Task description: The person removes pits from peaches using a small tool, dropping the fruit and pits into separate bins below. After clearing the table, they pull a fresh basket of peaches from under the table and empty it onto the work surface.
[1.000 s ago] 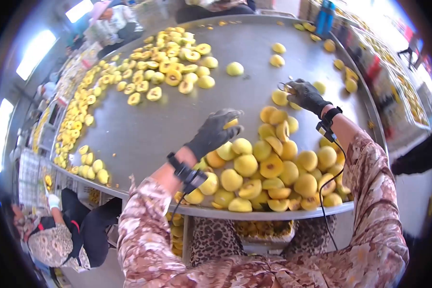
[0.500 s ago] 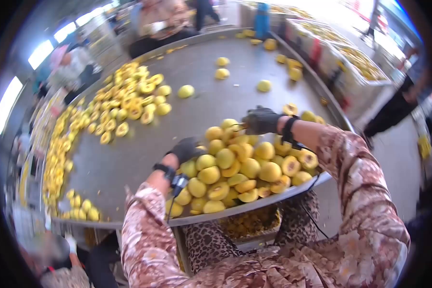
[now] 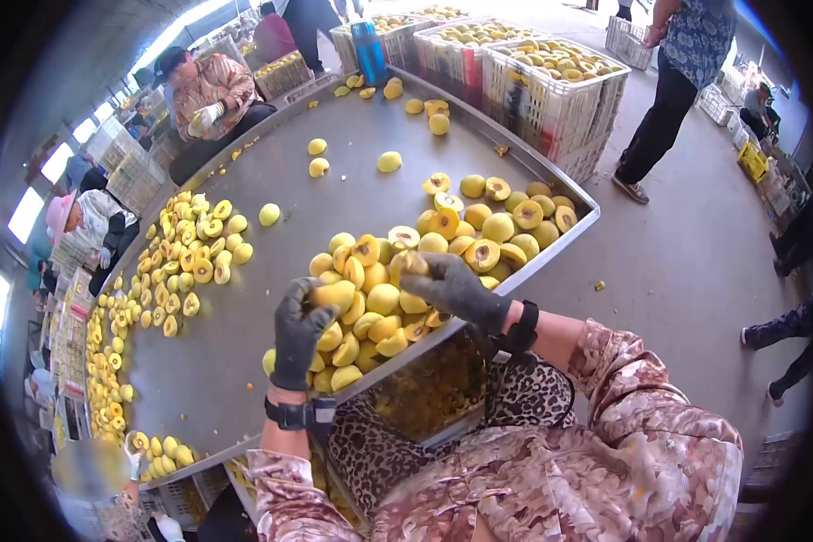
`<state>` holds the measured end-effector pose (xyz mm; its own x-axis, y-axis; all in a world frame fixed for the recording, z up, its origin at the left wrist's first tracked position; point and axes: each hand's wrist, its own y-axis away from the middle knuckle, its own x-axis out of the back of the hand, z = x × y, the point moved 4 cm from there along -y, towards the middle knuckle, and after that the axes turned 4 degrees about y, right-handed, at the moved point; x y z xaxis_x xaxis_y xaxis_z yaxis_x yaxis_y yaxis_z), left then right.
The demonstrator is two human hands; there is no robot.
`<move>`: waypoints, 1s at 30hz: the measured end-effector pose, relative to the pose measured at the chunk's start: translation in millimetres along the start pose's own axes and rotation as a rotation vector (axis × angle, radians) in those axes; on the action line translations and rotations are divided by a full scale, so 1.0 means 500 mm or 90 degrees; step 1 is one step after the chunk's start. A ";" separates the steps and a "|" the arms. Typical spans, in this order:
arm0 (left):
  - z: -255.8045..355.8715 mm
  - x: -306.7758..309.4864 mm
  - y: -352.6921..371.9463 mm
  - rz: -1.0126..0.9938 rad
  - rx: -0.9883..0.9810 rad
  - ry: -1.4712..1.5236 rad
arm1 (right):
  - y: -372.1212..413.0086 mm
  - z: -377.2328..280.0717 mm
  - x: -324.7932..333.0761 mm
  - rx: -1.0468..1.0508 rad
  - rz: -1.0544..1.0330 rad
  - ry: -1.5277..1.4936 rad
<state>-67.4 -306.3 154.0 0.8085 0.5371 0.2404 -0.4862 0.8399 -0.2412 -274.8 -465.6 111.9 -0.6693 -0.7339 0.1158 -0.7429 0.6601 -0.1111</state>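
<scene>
Left hand: we see our gloved left hand (image 3: pixel 296 332) closed around a peach (image 3: pixel 334 294), at the near edge of the pile (image 3: pixel 384 300).
Right hand: our gloved right hand (image 3: pixel 456 289) has its fingers bent tight on another peach (image 3: pixel 413 263), on top of the pile.
Pile: it lies on the metal table (image 3: pixel 334 199), close to the rim.
Behind: we see crates (image 3: pixel 551 81) of fruit beyond the table.

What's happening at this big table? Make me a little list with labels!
Left hand: gloved, grips a yellow fruit
Right hand: gloved, fingertips on a fruit half
Pile: whole and halved fruit under both hands
Table: grey metal, more fruit scattered
Crates: full of fruit, beyond the table
People: seated along the table's far-left side
</scene>
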 end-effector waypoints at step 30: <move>-0.037 -0.267 0.226 0.194 0.205 0.654 | 0.232 0.072 -0.089 -0.007 -0.053 0.102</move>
<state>-224.0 -284.4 77.3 0.4579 0.5294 -0.7142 -0.6539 0.7448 0.1328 -330.9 -362.4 58.5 -0.5968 -0.7517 0.2805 -0.7954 0.6002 -0.0839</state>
